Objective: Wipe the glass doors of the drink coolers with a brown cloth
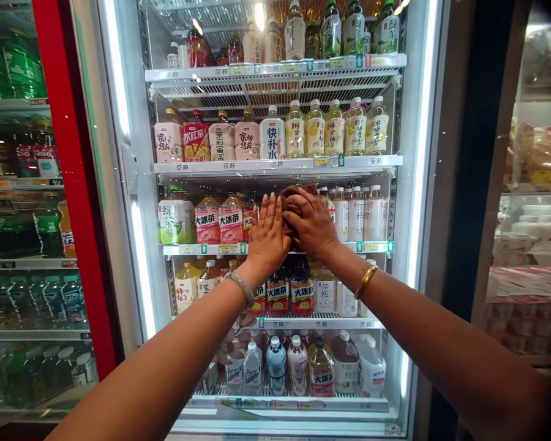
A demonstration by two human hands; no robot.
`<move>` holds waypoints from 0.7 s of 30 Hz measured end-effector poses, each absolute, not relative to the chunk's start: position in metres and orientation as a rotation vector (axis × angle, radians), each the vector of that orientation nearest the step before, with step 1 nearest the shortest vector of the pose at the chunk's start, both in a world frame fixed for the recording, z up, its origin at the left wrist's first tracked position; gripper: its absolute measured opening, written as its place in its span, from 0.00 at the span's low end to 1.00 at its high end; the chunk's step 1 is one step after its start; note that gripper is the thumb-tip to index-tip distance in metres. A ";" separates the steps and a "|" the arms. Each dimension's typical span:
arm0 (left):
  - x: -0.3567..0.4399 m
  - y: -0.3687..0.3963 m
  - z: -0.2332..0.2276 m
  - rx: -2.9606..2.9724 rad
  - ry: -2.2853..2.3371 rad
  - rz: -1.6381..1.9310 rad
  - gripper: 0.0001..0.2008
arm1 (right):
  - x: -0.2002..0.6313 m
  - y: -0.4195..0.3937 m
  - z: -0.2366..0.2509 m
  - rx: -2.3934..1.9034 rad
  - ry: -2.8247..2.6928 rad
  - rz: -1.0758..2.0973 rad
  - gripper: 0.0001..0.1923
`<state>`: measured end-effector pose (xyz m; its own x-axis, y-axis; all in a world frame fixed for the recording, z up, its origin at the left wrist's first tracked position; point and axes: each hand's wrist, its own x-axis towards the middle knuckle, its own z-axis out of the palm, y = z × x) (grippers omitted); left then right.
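- The right hand (310, 222) has its grip pressed down on a dark red cloth (296, 195).
- The left hand (267, 231) lies flat beside it, fingers spread, touching the glass door (397, 202).
- The cloth sits on the glass, in front of the middle shelf (197, 249) of drink bottles (220, 219).
- It looks like wiping the glass; I think the next rub needs a steady push.

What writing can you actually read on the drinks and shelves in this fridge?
"快补水": white bottle, second shelf.
"大冰茶": pink-labelled bottles, third shelf.
"大冰茶": dark bottles, fourth shelf.
"绿茶": green carton, third shelf.
"茶粹": shelf-edge strips.
Yellow price tags and the other bottle labels: too small or blurred.
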<state>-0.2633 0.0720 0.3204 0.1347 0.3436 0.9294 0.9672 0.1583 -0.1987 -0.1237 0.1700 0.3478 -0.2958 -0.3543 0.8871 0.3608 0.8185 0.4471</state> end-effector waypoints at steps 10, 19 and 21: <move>-0.247 0.092 0.323 -1.357 -1.373 -0.765 0.39 | -0.080 0.204 0.367 -0.031 -1.645 -0.711 0.13; -0.228 0.107 0.312 -1.340 -1.352 -0.722 0.39 | -0.044 0.225 0.342 0.226 -1.779 -0.857 0.11; -0.222 0.110 0.312 -1.341 -1.356 -0.730 0.41 | -0.030 0.236 0.351 0.169 -1.753 -0.845 0.10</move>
<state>-0.2217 0.1104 0.3118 0.1732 0.3153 0.9331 0.9525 0.1872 -0.2401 -0.0297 0.2358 0.3507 -0.3633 -0.5075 0.7813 0.2948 0.7330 0.6131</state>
